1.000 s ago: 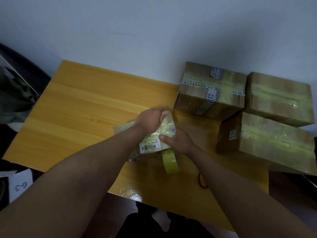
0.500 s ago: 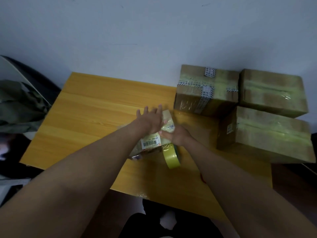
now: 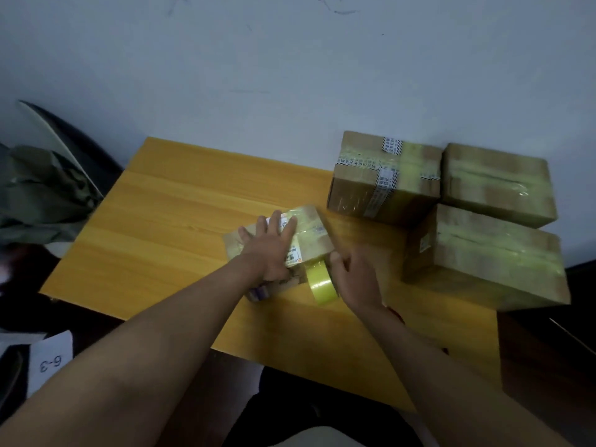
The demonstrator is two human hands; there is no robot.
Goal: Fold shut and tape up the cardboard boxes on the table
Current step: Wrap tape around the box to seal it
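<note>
The left hand [image 3: 269, 250] presses flat on a small taped box [image 3: 311, 235] on the yellow table [image 3: 167, 227]. The right hand [image 3: 356, 277] rests beside the tape roll [image 3: 319, 283]. Three taped boxes [image 3: 483, 253] sit far right.

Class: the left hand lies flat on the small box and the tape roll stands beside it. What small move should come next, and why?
Probably the right hand should grip the tape roll and draw the strip onward: the left hand already presses the small box steady, and three taped boxes stand aside.

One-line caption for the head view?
Left hand presses flat on small box; right hand beside yellow tape roll.
</note>
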